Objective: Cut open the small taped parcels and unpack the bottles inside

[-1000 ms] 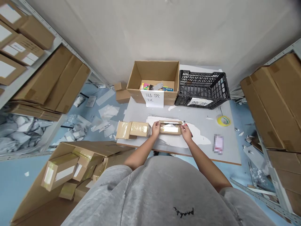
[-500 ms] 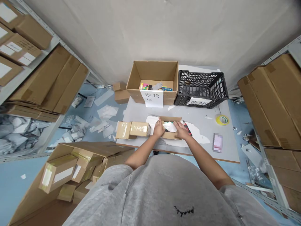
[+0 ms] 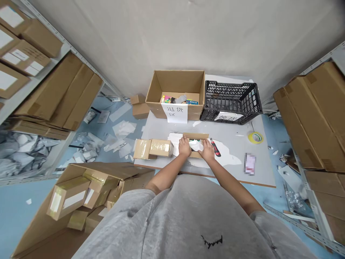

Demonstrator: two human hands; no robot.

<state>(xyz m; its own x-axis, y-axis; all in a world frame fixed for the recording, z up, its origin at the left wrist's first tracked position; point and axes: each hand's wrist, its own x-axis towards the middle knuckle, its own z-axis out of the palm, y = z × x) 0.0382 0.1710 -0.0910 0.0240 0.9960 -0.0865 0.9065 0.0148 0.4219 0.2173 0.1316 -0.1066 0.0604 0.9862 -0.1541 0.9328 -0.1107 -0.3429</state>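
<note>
A small open carton (image 3: 196, 136) lies on the table in front of me, its back flap raised. Crumpled white paper (image 3: 196, 145) fills its middle, with a dark green strip showing behind. My left hand (image 3: 184, 146) is at the carton's left end, fingers curled against the paper's left side. At the other end, my right hand (image 3: 207, 149) has its fingers bent over the paper's right edge; the fingertips are partly hidden. Just right of that hand lies a red and black utility knife (image 3: 216, 148) on loose white paper (image 3: 229, 155).
Two taped cartons (image 3: 161, 147) stand at the left. Behind are a large labelled carton (image 3: 153, 110) holding colourful packs and a black crate (image 3: 231, 117). A tape roll (image 3: 255, 137) lies right. A big box of parcels (image 3: 32, 230) is at lower left; shelves flank both sides.
My right hand has shifted slightly left and in over the carton, its fingers drawn together on the paper. The paper is more bunched up, and more of the knife shows.
</note>
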